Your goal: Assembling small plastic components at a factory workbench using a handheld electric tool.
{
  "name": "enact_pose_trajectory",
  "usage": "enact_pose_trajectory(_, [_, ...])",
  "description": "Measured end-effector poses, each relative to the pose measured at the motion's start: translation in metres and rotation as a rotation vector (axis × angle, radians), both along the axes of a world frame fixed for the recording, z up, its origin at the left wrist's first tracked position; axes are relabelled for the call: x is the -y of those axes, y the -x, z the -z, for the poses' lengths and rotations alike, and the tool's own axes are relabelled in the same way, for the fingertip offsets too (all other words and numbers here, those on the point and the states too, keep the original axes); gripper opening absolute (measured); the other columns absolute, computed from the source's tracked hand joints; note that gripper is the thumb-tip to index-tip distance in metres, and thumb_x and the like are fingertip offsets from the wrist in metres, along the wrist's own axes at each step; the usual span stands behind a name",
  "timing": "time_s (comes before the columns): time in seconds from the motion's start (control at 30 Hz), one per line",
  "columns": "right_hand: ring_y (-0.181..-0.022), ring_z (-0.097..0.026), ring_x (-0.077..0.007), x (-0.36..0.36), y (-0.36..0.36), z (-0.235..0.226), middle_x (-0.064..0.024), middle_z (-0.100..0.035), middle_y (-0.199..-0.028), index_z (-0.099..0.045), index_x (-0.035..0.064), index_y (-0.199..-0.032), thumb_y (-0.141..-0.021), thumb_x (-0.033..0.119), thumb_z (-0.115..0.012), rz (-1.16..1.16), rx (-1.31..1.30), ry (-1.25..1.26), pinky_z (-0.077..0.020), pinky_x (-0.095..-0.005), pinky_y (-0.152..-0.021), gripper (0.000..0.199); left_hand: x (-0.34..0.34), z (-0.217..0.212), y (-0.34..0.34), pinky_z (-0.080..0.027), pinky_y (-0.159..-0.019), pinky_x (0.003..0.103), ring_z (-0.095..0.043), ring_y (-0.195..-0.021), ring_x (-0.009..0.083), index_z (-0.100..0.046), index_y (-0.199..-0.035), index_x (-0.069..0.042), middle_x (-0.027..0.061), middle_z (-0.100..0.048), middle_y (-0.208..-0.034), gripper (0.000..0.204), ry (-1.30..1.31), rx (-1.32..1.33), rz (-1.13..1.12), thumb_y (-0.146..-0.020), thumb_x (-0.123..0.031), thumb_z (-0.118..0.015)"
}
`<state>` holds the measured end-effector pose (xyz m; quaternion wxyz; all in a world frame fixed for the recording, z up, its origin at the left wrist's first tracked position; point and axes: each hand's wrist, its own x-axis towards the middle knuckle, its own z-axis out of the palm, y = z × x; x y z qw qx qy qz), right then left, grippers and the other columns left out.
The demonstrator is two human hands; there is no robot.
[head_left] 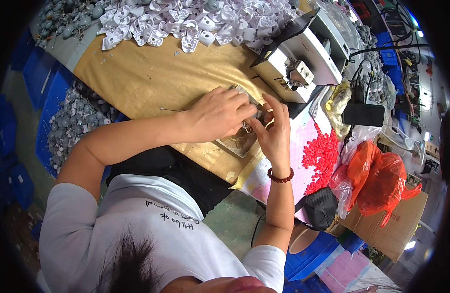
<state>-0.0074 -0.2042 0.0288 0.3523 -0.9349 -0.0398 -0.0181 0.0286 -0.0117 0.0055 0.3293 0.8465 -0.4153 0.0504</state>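
Note:
My left hand (219,116) reaches across the tan-covered table with its fingers bent and pressed together. My right hand (275,133), below a dark red bead bracelet (280,176), meets it fingertip to fingertip; its thumb and fingers are curled inward. A pale, thin loop (247,127) shows between the fingertips, too small to name, and the rest of what they hold is hidden. Under both hands lies a flat greyish metal plate (240,145), partly covered by them. A thin rod with a small round end (167,109) sticks out beside my left wrist.
White plastic housings (205,24) lie heaped along the far side. A white box-shaped machine (296,63) stands at the right, near small red parts (319,156), a black phone (363,115) and red plastic bags (379,178). Blue bins (44,129) at left hold grey round parts (78,117).

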Motion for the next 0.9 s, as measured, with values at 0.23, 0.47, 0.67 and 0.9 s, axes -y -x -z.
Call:
enact_pose_trajectory(0.23, [-0.094,-0.058,-0.015,0.069,-0.034,0.031,-0.0102,-0.059,-0.116,-0.051,-0.0014,-0.134,-0.092,0.008,-0.068,0.44,0.432,-0.21,-0.0511,-0.0289,-0.076,0.046,0.009,0.0,-0.004,-0.048,-0.079,0.037,-0.055,-0.096,0.0249,-0.059,-0.097,-0.009,0.0054,-0.057,-0.096,0.027,-0.078,0.033,-0.021,-0.074,-0.014,-0.072])
enact_pose_trajectory(0.47, [-0.077,-0.058,-0.0117,0.12,-0.09,0.059,-0.0093,-0.065,-0.092,-0.045,-0.0064,-0.135,-0.094,0.014,-0.066,0.587,0.221,-0.407,-0.0482,-0.0249,-0.068,0.05,0.014,0.003,-0.004,-0.048,-0.079,0.037,-0.055,-0.095,0.0247,-0.059,-0.095,-0.009,0.0051,-0.057,-0.094,0.026,-0.022,0.04,-0.012,-0.073,-0.013,-0.072])
enact_pose_trajectory(0.67, [-0.086,-0.063,-0.0186,0.068,-0.049,-0.021,-0.0114,-0.06,-0.109,-0.038,-0.0031,-0.135,-0.088,-0.003,-0.067,0.614,0.859,-0.449,-0.0556,-0.032,-0.078,0.055,0.012,0.007,-0.006,-0.049,-0.078,0.038,-0.055,-0.094,0.0262,-0.06,-0.095,-0.009,0.0055,-0.057,-0.093,0.026,-0.014,0.009,-0.012,-0.072,-0.013,-0.072])
enact_pose_trajectory(0.9, [-0.06,-0.062,-0.0146,0.027,-0.093,-0.095,-0.0083,-0.065,-0.071,-0.033,-0.0066,-0.134,-0.088,-0.005,-0.062,0.068,0.796,-0.88,-0.0528,-0.0302,-0.066,0.054,0.014,0.006,-0.003,-0.049,-0.078,0.039,-0.055,-0.094,0.0271,-0.063,-0.097,-0.009,0.0063,-0.058,-0.091,0.027,0.027,0.006,-0.025,-0.072,-0.013,-0.072])
